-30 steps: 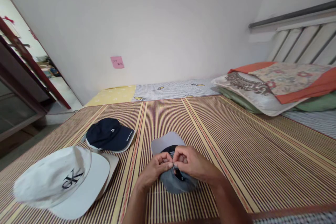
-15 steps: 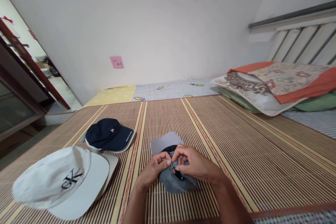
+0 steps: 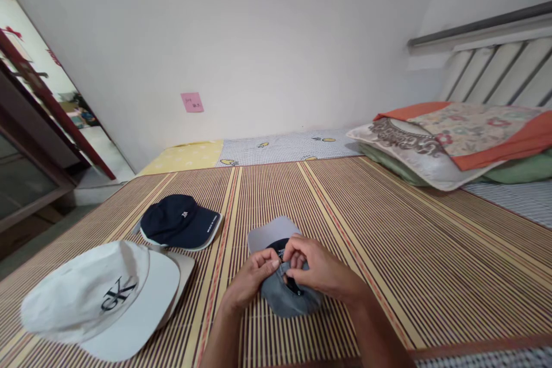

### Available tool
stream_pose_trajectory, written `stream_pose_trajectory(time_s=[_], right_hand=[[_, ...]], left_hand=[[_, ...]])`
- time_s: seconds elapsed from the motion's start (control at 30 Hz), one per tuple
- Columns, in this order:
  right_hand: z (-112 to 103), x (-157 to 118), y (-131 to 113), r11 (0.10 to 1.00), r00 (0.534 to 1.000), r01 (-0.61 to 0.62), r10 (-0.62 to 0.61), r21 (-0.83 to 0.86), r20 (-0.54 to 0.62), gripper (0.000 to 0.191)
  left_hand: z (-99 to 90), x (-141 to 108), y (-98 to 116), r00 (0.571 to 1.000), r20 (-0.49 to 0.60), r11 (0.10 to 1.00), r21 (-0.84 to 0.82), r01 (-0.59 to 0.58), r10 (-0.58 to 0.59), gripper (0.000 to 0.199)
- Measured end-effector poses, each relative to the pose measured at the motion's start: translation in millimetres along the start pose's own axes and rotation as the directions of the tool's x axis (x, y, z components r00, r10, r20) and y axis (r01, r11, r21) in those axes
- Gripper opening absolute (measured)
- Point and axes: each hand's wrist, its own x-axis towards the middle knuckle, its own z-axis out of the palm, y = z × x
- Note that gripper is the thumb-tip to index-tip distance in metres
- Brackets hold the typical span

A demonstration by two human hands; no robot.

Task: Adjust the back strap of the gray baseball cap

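Grey cap at lower centre on a striped mat, brim pointing away, back opening under both hands. Left hand in a narrow pinch on the strap; right hand curled beside, cannot tell whether holding anything. Possible slip of the strap through too light a grip; possible skid of the cap under a hard tug.

A pink note bearing dark marks (too small to read) sticks to the white wall. At right, an orange-edged floral cloth covers part of a pale pillow, with green fabric beneath and a white radiator behind.
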Motion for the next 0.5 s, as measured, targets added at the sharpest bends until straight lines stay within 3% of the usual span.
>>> stream_pose_trajectory(time_s=[0.5], right_hand=[[2.3, 3.3, 0.4, 0.999, 0.999, 0.033, -0.033, 0.031, -0.011, 0.021]], left_hand=[[3.1, 0.1, 0.9, 0.999, 0.051, 0.998, -0.064, 0.007, -0.004, 0.037]])
